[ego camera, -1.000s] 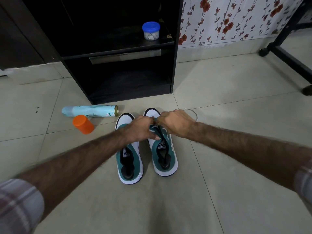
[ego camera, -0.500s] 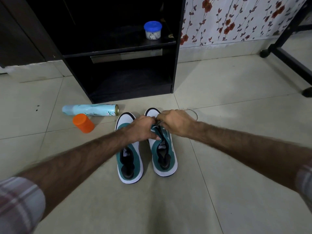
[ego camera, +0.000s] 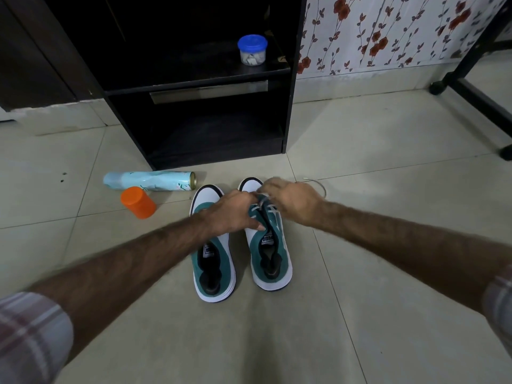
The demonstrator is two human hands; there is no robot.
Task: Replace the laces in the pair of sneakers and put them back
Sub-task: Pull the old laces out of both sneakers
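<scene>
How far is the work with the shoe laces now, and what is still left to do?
Done: little that shows. The left sneaker shows no lace over its tongue. In hand: both hands, left and right, work a pale lace at the front of the right sneaker; its loose end curves on the floor. Left: finish this one, lace the other, put both back.

Two teal-and-white sneakers stand side by side on the tiled floor [ego camera: 388, 273], the left sneaker [ego camera: 212, 261] just beside the right sneaker [ego camera: 270, 253]. Both hands [ego camera: 230, 210] [ego camera: 291, 200] meet over the right one's front, apparently on its grey lace [ego camera: 263, 202]. Left of the shoes lie a pale-blue spray can [ego camera: 149, 180] and, nearer, its orange plastic cap [ego camera: 138, 202]. Behind stands a black wooden cabinet [ego camera: 289, 106], with a blue-lidded clear jar [ego camera: 252, 49] on its shelf.
</scene>
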